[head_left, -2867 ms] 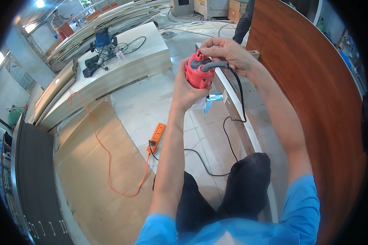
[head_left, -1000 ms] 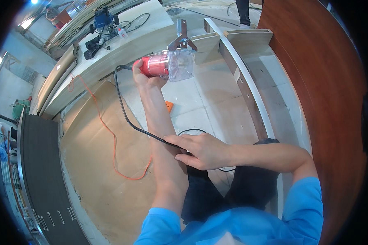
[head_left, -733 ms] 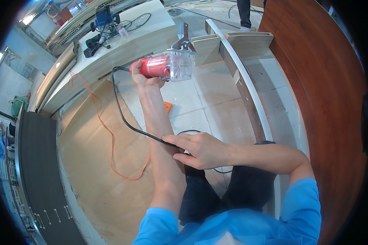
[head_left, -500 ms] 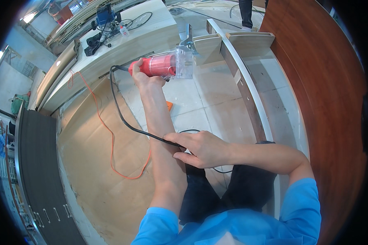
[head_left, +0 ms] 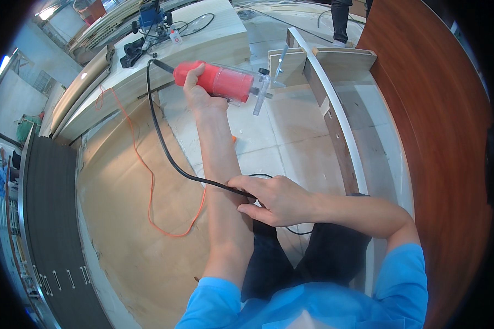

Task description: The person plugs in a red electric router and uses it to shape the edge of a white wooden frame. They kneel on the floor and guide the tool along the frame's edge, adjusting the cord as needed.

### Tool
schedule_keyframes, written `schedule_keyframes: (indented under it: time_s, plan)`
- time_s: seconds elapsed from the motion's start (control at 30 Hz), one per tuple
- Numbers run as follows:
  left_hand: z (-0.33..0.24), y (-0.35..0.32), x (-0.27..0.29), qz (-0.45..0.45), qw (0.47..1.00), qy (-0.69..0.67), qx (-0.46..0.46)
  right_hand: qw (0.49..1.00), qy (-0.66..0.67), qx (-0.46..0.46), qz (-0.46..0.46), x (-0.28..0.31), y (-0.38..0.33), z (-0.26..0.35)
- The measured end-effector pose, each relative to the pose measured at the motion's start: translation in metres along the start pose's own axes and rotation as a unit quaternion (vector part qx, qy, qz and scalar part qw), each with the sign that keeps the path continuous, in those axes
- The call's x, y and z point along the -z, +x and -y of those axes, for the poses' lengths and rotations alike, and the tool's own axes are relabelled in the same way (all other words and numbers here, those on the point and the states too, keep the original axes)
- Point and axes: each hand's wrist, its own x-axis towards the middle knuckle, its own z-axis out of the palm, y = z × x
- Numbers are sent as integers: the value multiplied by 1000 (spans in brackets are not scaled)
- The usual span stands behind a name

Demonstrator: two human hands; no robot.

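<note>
Head view: red cylindrical trim router with a clear plastic base (head_left: 222,82) held out sideways at arm's length, above the floor, clear base just beside the end of a pale curved wooden strip (head_left: 335,115) standing on edge. Left hand (head_left: 200,90) wrapped round the red body from below, fingers closed on it near the cord end. Black power cord (head_left: 159,137) leaving the rear of the tool, looping down and across the left forearm. Right hand (head_left: 274,198) pinching that cord against the left forearm, thumb and fingers closed on it. Beyond the hands, thin orange cable (head_left: 148,181) trailing in a loop over a bare plywood sheet (head_left: 126,236) on the floor. Farther up, long pale counter (head_left: 214,38) carrying a blue power tool (head_left: 150,17) and dark bits beside it. Along the right side, large reddish-brown wood-grain panel (head_left: 433,137). At the bottom, blue sleeves and dark trousers.
</note>
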Motion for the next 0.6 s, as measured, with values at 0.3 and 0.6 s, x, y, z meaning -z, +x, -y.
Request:
schedule_keyframes:
  time_s: [0.3, 0.6]
  plan:
    - [-1, -16, -8, 118, 991, 20, -60, 1000, -12, 0, 6, 1, -1, 2]
    - [-2, -11, -5, 204, 978, 26, -47, 1000, 3, 6, 0, 0, 1, 3]
